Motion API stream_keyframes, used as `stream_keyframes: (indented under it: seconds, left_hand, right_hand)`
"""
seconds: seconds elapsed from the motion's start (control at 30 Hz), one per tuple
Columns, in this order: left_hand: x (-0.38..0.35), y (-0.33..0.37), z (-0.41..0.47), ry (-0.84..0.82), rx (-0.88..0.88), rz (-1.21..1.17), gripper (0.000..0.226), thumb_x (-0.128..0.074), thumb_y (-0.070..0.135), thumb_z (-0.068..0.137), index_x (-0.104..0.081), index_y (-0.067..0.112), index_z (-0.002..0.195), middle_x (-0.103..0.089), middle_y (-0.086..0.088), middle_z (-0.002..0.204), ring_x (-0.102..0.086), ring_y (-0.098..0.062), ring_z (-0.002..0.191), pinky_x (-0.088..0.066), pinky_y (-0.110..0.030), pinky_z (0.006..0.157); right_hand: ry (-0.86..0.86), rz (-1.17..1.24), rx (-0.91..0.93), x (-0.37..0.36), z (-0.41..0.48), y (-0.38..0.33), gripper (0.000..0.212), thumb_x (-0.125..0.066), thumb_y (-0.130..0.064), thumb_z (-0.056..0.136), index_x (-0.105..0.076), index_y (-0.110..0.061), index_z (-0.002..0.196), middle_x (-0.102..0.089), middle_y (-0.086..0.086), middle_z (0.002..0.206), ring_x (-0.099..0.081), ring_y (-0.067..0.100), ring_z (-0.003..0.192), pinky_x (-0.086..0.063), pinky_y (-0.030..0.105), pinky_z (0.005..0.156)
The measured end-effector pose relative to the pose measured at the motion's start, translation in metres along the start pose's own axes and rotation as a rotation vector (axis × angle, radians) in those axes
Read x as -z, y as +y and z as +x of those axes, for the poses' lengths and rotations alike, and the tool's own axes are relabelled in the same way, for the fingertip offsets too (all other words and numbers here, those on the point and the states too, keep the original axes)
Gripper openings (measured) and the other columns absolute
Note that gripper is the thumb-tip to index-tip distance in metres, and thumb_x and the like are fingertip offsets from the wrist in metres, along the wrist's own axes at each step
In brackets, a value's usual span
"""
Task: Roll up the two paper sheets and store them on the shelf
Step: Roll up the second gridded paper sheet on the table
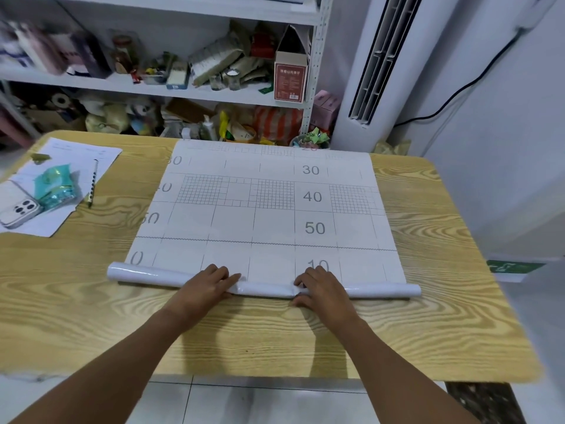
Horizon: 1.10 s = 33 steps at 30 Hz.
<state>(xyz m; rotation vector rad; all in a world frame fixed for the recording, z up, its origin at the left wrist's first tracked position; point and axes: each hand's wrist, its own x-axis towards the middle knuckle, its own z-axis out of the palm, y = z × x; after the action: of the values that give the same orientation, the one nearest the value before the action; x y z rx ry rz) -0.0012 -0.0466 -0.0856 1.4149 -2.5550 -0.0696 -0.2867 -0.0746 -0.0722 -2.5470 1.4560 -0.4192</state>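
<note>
A large white paper sheet printed with grids and numbers lies flat on the wooden table. Its near edge is rolled into a thin glossy tube that runs from left to right. My left hand grips the tube left of its middle, fingers curled over the top. My right hand grips it right of the middle in the same way. I cannot tell whether a second sheet lies under this one. The white shelf stands behind the table, crammed with items.
At the table's left lie a white paper, a teal packet, a phone and a pencil. A red-brown box stands on the shelf. A tall white air conditioner rises at the right.
</note>
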Motion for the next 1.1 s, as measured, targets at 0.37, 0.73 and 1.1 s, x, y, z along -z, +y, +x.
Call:
stream_keyframes:
  seconds: [0.37,0.73,1.1]
  left_hand:
    - [0.009,0.017,0.007,-0.035,0.249,-0.286,0.042,-0.065,0.007,0.084,-0.056,0.019,0.123,-0.05,0.003,0.087,-0.039,-0.007,0.081,-0.037,-0.022,0.069]
    - [0.017,0.031,0.026,-0.109,-0.016,0.141,0.051,-0.087,0.032,0.052,-0.059,0.024,0.094,-0.057,0.001,0.073,-0.056,-0.019,0.063,-0.039,-0.022,0.047]
    - [0.028,0.038,0.024,-0.061,0.046,0.055,0.049,-0.083,0.018,0.064,-0.048,0.021,0.099,-0.06,0.004,0.064,-0.057,-0.02,0.059,-0.039,-0.021,0.044]
  right_hand:
    - [0.043,-0.15,0.029,0.005,-0.008,0.002,0.02,-0.084,-0.025,0.063,-0.065,-0.02,0.067,-0.061,-0.006,0.065,-0.06,0.014,0.061,-0.046,0.022,0.049]
    - [-0.12,0.134,-0.177,0.02,-0.006,-0.004,0.017,-0.051,-0.02,0.094,-0.065,-0.011,0.098,-0.068,0.005,0.1,-0.059,0.024,0.096,-0.044,0.033,0.08]
    - [-0.098,0.015,-0.091,0.02,-0.011,-0.009,0.045,-0.044,-0.044,0.087,-0.065,-0.011,0.107,-0.061,0.006,0.113,-0.053,0.028,0.102,-0.04,0.038,0.087]
